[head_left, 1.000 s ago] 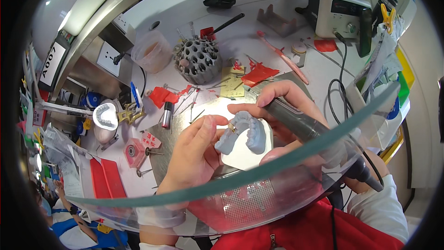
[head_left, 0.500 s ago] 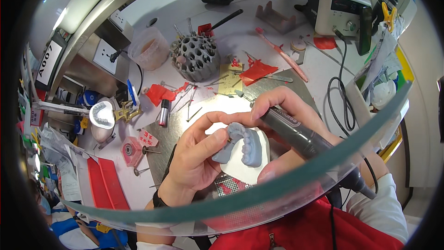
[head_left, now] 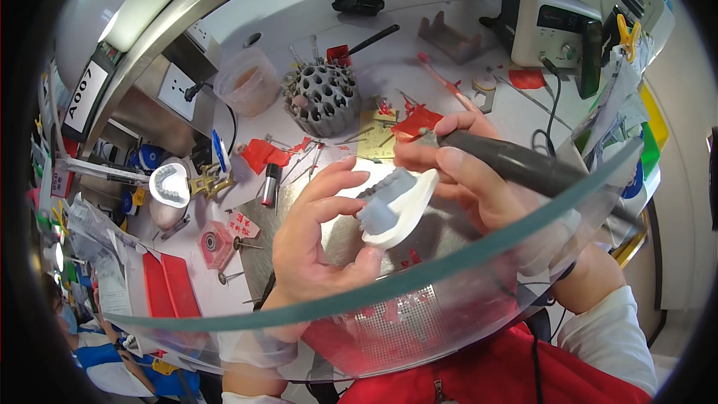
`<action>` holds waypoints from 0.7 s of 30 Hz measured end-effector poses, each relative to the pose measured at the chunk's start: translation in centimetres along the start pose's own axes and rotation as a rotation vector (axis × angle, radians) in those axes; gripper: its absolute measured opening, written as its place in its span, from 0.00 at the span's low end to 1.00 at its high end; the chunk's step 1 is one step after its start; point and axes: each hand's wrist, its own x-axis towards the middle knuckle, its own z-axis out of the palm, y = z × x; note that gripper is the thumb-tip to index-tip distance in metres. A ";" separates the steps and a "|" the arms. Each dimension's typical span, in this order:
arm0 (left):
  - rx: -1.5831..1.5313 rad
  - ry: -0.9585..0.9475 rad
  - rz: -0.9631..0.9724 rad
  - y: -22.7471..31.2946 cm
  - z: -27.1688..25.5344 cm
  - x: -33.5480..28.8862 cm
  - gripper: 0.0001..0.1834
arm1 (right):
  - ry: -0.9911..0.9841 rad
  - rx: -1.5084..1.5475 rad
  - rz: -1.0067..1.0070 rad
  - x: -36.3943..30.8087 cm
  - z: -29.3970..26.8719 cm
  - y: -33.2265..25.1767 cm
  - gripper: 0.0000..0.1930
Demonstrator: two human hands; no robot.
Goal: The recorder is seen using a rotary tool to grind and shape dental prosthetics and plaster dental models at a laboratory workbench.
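Note:
A dental model with a blue-grey tooth arch on a white base is held up tilted over the bench, its base edge facing the right. My left hand grips it from the left, thumb under the base's lower edge and fingers raised beside the teeth. In my right hand is a black rotary handpiece, with a small grey-green bur at its tip. The bur sits above the model, apart from it. Some right fingers reach behind the base; whether they touch it is hidden.
A clear shield with a green edge arcs over my forearms. Beyond the model stand a grey bur holder and a plastic cup. A control box is at far right. Red wax sheets and loose burs lie about.
The dental model has turned from facing up to standing steeply on edge. My right hand and the handpiece have risen away to the right; my left fingers have spread.

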 end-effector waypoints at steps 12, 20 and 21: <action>-0.430 0.094 -0.385 3.4 0.5 0.3 0.17 | -0.232 -0.300 -0.012 -0.3 -0.6 1.3 0.29; -0.710 0.078 -0.509 2.2 0.0 -0.1 0.07 | -0.248 -0.415 0.049 -0.6 0.0 1.6 0.29; -0.661 0.059 -0.483 2.1 0.1 -0.2 0.07 | -0.237 -0.467 0.016 -0.6 -0.2 1.8 0.29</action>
